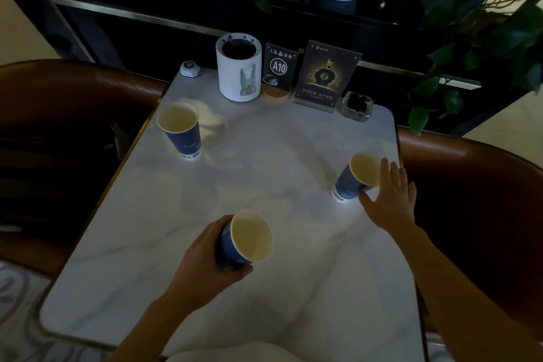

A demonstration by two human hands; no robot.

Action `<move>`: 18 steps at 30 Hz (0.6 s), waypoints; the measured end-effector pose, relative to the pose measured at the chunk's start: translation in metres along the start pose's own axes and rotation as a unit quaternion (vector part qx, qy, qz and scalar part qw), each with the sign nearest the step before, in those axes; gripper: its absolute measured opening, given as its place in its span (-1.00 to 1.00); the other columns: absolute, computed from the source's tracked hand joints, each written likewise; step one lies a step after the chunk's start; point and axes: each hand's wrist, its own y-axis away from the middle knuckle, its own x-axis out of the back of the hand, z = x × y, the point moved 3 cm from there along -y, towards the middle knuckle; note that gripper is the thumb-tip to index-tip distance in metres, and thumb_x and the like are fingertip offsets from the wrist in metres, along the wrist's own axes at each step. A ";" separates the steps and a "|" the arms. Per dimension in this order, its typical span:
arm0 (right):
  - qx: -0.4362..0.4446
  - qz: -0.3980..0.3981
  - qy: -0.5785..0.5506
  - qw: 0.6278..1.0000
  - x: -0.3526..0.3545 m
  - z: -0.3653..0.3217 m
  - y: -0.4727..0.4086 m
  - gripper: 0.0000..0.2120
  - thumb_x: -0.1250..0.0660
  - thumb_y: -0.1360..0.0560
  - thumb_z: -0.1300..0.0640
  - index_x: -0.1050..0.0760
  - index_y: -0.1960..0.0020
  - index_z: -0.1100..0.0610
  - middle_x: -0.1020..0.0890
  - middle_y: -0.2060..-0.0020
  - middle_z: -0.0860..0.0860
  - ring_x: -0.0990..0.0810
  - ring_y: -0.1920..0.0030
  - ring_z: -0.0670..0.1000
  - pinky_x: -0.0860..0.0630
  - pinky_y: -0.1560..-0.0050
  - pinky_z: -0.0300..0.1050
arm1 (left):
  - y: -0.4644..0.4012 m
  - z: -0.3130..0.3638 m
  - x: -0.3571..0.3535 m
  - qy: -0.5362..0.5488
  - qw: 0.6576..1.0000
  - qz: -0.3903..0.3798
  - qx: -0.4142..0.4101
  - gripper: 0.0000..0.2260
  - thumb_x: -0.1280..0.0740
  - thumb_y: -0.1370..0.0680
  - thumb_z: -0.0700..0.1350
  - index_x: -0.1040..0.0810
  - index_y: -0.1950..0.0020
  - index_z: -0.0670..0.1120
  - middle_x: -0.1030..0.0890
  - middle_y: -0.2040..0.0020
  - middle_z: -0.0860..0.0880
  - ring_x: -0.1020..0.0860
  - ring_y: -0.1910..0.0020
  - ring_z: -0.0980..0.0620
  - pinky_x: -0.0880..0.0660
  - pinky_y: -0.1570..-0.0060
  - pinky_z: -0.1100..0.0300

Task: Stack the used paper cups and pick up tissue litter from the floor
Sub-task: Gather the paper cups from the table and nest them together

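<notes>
**Head view: reaching for the second cup**

My right hand (390,200), fingers spread, touches the cup (357,179) near the table's (264,156) right edge. My left hand (205,258) clamps another cup (246,239). I'd close gently, avoid tipping.

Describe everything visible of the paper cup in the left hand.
The paper cup is dark blue outside with a pale, cream-looking inside and a thin rolled rim. It looks empty. The left hand wraps its wall, thumb in front, fingers behind. It is tilted, mouth toward the upper right, over the near middle of the white marble-look table; whether its base touches is hidden.
</notes>
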 end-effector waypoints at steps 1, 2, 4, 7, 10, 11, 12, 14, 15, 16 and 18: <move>0.002 0.000 -0.024 1.000 -0.004 0.001 -0.001 -0.06 -0.38 -0.46 -0.13 0.17 -0.56 0.08 -0.21 -0.50 0.23 -0.20 -0.48 0.29 -0.20 -0.43 0.30 | 0.001 0.000 0.000 0.000 1.000 0.002 0.004 -0.25 -0.55 -0.20 0.24 -0.25 -0.29 0.46 -0.44 -0.19 0.49 -0.46 -0.14 0.44 -0.40 0.08 0.60; 0.003 0.011 -0.051 0.999 -0.006 0.001 -0.001 -0.04 -0.42 -0.44 -0.09 0.17 -0.55 0.07 -0.33 -0.43 0.25 -0.34 -0.40 0.30 -0.33 -0.35 0.28 | 0.001 -0.001 0.001 -0.001 1.000 0.004 0.007 -0.25 -0.55 -0.20 0.24 -0.25 -0.29 0.46 -0.44 -0.19 0.49 -0.46 -0.14 0.45 -0.40 0.08 0.60; 0.015 0.030 -0.081 0.996 -0.010 -0.001 0.003 -0.04 -0.46 -0.42 -0.05 0.13 -0.55 0.06 -0.48 -0.31 0.24 -0.51 -0.25 0.26 -0.50 -0.21 0.21 | 0.002 -0.002 0.002 -0.004 1.000 0.008 0.012 -0.25 -0.55 -0.20 0.22 -0.25 -0.28 0.47 -0.44 -0.19 0.50 -0.46 -0.13 0.46 -0.40 0.09 0.60; 0.032 0.054 -0.090 0.994 -0.014 -0.004 0.006 -0.32 -0.42 -0.43 -0.10 -0.24 -0.43 0.09 -0.62 -0.11 0.18 -0.62 -0.05 0.18 -0.58 -0.02 0.05 | 0.004 -0.003 0.002 -0.007 1.000 0.005 0.015 -0.26 -0.55 -0.21 0.21 -0.26 -0.28 0.46 -0.44 -0.19 0.49 -0.46 -0.13 0.44 -0.40 0.08 0.60; 0.023 0.059 -0.111 0.992 -0.015 -0.007 0.010 -0.58 -0.39 -0.45 -0.11 -0.47 -0.18 0.12 -0.63 -0.04 0.14 -0.60 -0.01 0.16 -0.57 0.04 0.02 | 0.004 0.000 0.002 -0.010 1.000 0.004 0.009 -0.26 -0.56 -0.21 0.21 -0.25 -0.27 0.48 -0.44 -0.19 0.49 -0.46 -0.15 0.44 -0.40 0.06 0.61; 0.021 0.055 -0.120 0.991 -0.016 -0.007 0.012 -0.64 -0.39 -0.46 -0.10 -0.51 -0.13 0.11 -0.62 -0.06 0.13 -0.59 -0.03 0.15 -0.57 0.03 0.04 | 0.004 0.001 0.003 -0.011 1.000 0.005 0.006 -0.26 -0.56 -0.21 0.21 -0.24 -0.26 0.49 -0.43 -0.19 0.51 -0.45 -0.15 0.45 -0.39 0.06 0.62; 0.020 0.051 -0.136 0.989 -0.016 -0.008 0.015 -0.69 -0.39 -0.46 -0.09 -0.55 -0.09 0.09 -0.61 -0.06 0.11 -0.58 -0.04 0.14 -0.56 0.03 0.02 | 0.004 0.003 0.005 -0.011 1.000 0.007 0.003 -0.26 -0.56 -0.21 0.21 -0.24 -0.26 0.50 -0.43 -0.18 0.52 -0.45 -0.14 0.46 -0.39 0.06 0.62; 0.006 0.060 -0.199 0.978 -0.016 -0.011 0.026 -0.74 -0.42 -0.46 -0.05 -0.57 -0.03 0.10 -0.62 -0.01 0.08 -0.57 0.00 0.07 -0.49 0.07 -0.10 | 0.004 0.006 0.007 -0.012 1.000 0.013 -0.006 -0.26 -0.55 -0.21 0.21 -0.24 -0.26 0.50 -0.43 -0.17 0.52 -0.45 -0.14 0.46 -0.39 0.06 0.61; -0.008 0.068 -0.239 0.969 -0.016 -0.013 0.033 -0.75 -0.45 -0.44 -0.03 -0.56 -0.01 0.11 -0.62 0.03 0.05 -0.57 0.04 0.04 -0.45 0.09 -0.14 | 0.005 0.008 0.007 -0.010 1.000 0.015 -0.009 -0.27 -0.55 -0.21 0.20 -0.25 -0.26 0.49 -0.43 -0.17 0.52 -0.45 -0.14 0.46 -0.40 0.05 0.59; -0.020 0.072 -0.275 0.959 -0.016 -0.016 0.042 -0.75 -0.46 -0.43 -0.01 -0.55 0.01 0.12 -0.61 0.07 0.03 -0.57 0.07 0.03 -0.44 0.10 -0.16 | 0.007 0.009 0.008 -0.006 1.000 0.016 -0.011 -0.27 -0.56 -0.21 0.19 -0.25 -0.25 0.49 -0.44 -0.17 0.51 -0.46 -0.14 0.45 -0.41 0.03 0.58; -0.034 0.068 -0.326 0.942 -0.019 -0.023 0.063 -0.78 -0.47 -0.43 0.01 -0.54 0.03 0.09 -0.61 0.09 0.01 -0.59 0.09 0.03 -0.48 0.11 -0.16 | 0.011 0.011 0.007 0.005 1.000 0.016 -0.018 -0.27 -0.56 -0.22 0.15 -0.25 -0.25 0.50 -0.44 -0.17 0.52 -0.46 -0.14 0.45 -0.40 0.01 0.58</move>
